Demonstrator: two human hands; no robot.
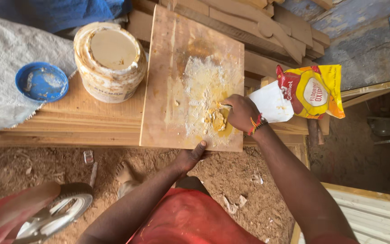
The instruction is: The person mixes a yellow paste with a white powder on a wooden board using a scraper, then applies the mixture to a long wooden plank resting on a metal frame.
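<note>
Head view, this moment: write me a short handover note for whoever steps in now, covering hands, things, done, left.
Left hand: steadies the near edge of the wooden board, thumb on top.
Right hand: closed on a small tool, mostly hidden, working the yellow-brown paste.
Things: pale powder spread mid-board; open tub and blue lid to the left; yellow and red bag to the right.
Done: part of the powder is worked into paste.
Left: much powder is still dry and unmixed.
</note>
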